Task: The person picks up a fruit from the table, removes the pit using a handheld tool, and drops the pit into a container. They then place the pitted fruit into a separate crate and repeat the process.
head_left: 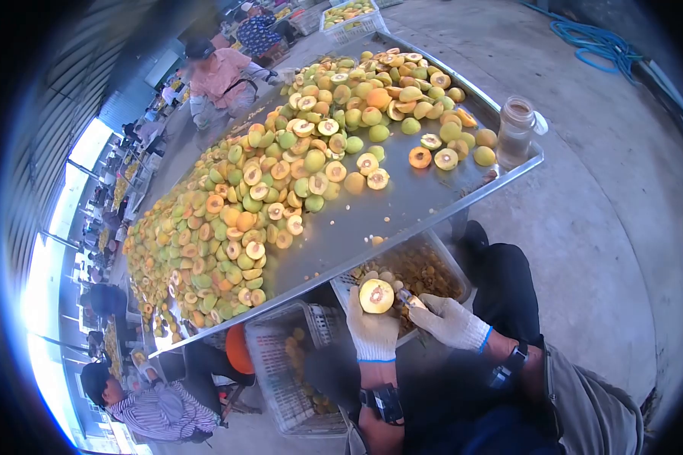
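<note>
My left hand (373,332), in a white knit glove with a blue cuff, holds a halved peach (376,296) with its cut face up, the brownish pit area showing in the middle. My gloved right hand (449,321) grips a small hand tool (409,299) whose metal part points toward the peach half. I cannot make out whether its tip touches the flesh. Both hands are over a white crate (449,256) of brownish scraps or pits, just below the edge of a metal table (341,241).
Whole and halved peaches (258,182) are heaped on the table. A clear bottle (514,133) stands at its right corner. Another crate (281,379) holds fruit at lower left. A person in stripes (163,409) sits left; another (224,80) works across. A blue hose (596,42) lies behind.
</note>
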### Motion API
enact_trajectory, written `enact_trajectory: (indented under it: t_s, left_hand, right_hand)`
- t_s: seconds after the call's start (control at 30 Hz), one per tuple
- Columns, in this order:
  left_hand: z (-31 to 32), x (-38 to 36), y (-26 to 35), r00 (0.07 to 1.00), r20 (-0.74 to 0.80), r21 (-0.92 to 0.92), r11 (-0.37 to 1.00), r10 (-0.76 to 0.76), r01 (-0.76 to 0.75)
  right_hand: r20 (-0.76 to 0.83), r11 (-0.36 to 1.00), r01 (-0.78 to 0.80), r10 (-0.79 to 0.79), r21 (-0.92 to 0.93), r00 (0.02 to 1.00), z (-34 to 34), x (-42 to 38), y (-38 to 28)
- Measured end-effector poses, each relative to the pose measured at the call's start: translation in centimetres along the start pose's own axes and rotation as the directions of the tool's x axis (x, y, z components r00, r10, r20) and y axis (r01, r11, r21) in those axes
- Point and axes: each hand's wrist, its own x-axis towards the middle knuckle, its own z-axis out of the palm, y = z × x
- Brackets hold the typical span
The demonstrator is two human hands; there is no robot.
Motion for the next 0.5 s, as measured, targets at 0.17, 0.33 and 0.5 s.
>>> enact_trajectory:
  t_s: [0.17, 0.33, 0.5]
  left_hand:
    - [1.5, -1.9, -0.8, 1.0, -0.003, 0.062, 0.998, 0.017, -0.017]
    - [1.4, -2.0, -1.6, 0.997, -0.069, 0.099, 0.995, 0.019, -0.013]
    - [0.7, -1.7, -2.5, 0.998, -0.018, 0.086, 0.995, 0.055, -0.054]
  right_hand:
    - [-0.054, 0.987, 0.104, -0.111, -0.122, 0.992, 0.5, -0.9, -0.6]
    - [-0.06, 0.98, 0.025, -0.038, -0.196, 0.998, 0.6, -1.1, -1.8]
    - [-0.053, 0.973, 0.064, -0.077, -0.223, 0.996, 0.7, -0.8, -1.3]
